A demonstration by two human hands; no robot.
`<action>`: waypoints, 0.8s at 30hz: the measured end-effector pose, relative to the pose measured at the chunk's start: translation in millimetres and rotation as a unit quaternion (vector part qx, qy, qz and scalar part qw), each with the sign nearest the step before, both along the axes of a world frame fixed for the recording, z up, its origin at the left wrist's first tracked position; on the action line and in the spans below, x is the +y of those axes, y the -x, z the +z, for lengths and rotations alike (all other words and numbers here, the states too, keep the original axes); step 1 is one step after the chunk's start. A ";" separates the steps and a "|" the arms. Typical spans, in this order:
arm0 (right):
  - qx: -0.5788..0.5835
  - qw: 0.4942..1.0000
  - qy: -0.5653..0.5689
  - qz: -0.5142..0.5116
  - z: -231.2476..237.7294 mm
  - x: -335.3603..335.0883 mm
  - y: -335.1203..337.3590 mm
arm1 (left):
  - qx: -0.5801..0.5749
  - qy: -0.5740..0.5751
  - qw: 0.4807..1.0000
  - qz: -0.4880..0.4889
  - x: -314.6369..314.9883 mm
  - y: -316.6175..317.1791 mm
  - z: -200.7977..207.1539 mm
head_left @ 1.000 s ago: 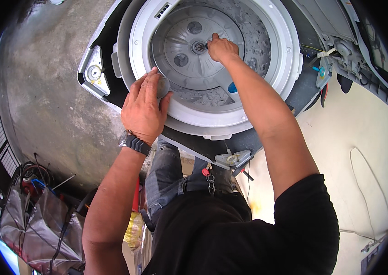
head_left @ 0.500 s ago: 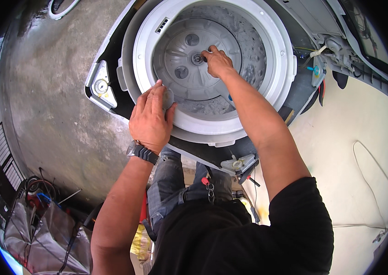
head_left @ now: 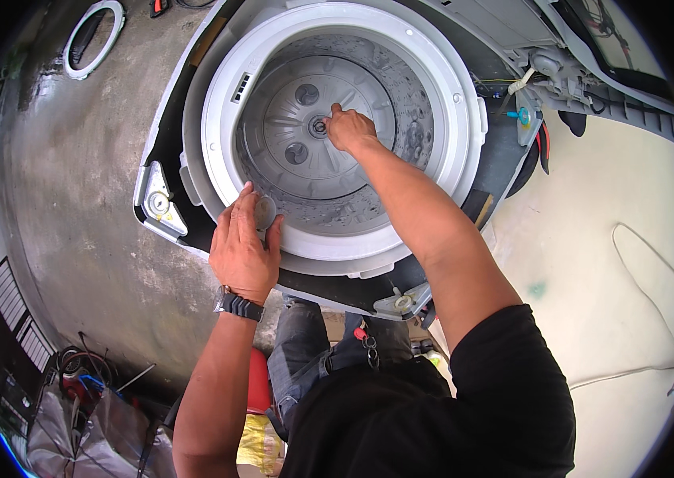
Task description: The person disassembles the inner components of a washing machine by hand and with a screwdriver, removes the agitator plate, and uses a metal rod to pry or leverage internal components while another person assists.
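Note:
An open top-loading washing machine stands before me, its grey tub (head_left: 329, 191) ringed by a white balance ring (head_left: 221, 115). My right hand (head_left: 350, 130) reaches down inside, fingers curled together beside the metal hub (head_left: 318, 127) at the middle of the round ribbed pulsator (head_left: 305, 177). Whatever those fingertips hold, if anything, is hidden. At the ring's near left, my left hand (head_left: 243, 243) pinches a small round translucent cap (head_left: 265, 212) between thumb and fingers. That hand rests against the ring.
Metal corner brackets (head_left: 160, 203) sit on the machine's frame. Its lifted top panel with wiring (head_left: 548, 68) leans at the far right. A white ring (head_left: 74, 68) lies on the concrete floor at far left. Grey covers (head_left: 106, 434) and cables are at lower left; a cord (head_left: 632, 370) trails at right.
The view has shifted, so the machine appears lower and farther left. Both hands keep about the same places on it, the left still with the cap, the right at the hub.

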State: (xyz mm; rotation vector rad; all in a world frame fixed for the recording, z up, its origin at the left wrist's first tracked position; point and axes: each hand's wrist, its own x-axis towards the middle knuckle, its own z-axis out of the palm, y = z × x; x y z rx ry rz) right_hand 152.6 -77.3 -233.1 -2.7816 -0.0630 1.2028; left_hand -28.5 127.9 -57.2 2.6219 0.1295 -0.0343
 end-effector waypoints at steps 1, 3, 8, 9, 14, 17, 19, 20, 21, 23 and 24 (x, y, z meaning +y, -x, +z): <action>0.011 1.000 -0.003 0.014 -4.5 -4.7 0.1 | 0.004 0.003 1.000 0.001 -1.1 -0.1 -0.2; -0.049 0.989 -0.040 0.132 -7.7 -14.7 2.1 | 0.001 0.003 1.000 0.001 -1.6 -1.6 0.3; -0.099 0.985 -0.047 0.133 -3.6 -17.4 1.8 | 0.009 -0.003 1.000 0.003 -1.9 0.1 0.2; -0.054 0.995 -0.026 0.074 3.9 -8.3 -4.3 | 0.013 -0.006 1.000 0.006 -0.5 -0.6 0.3; 0.042 0.993 0.010 0.109 14.1 -0.4 -12.3 | 0.004 -0.015 1.000 0.003 -0.6 -0.9 -0.5; -0.145 0.952 -0.070 0.261 -17.9 -41.9 -1.0 | 0.005 -0.003 1.000 -0.006 -7.7 -5.8 0.5; -0.099 0.967 -0.041 0.230 -7.9 -30.9 -2.9 | 0.018 -0.008 1.000 0.008 -5.8 -3.6 2.5; -0.049 0.980 -0.022 0.194 3.5 -17.2 -9.6 | 0.026 -0.012 0.999 0.017 -3.5 -1.4 2.7; -0.003 0.988 0.008 0.155 14.3 -10.1 -16.3 | 0.021 -0.009 1.000 0.018 -2.8 -0.5 0.9; 0.044 0.992 0.027 0.118 15.5 -11.7 -24.6 | 0.011 -0.004 1.000 0.012 -4.3 -1.1 -2.2; 0.053 0.991 0.029 0.117 11.0 -14.9 -25.7 | 0.008 -0.006 1.000 0.007 -4.6 -1.6 -2.1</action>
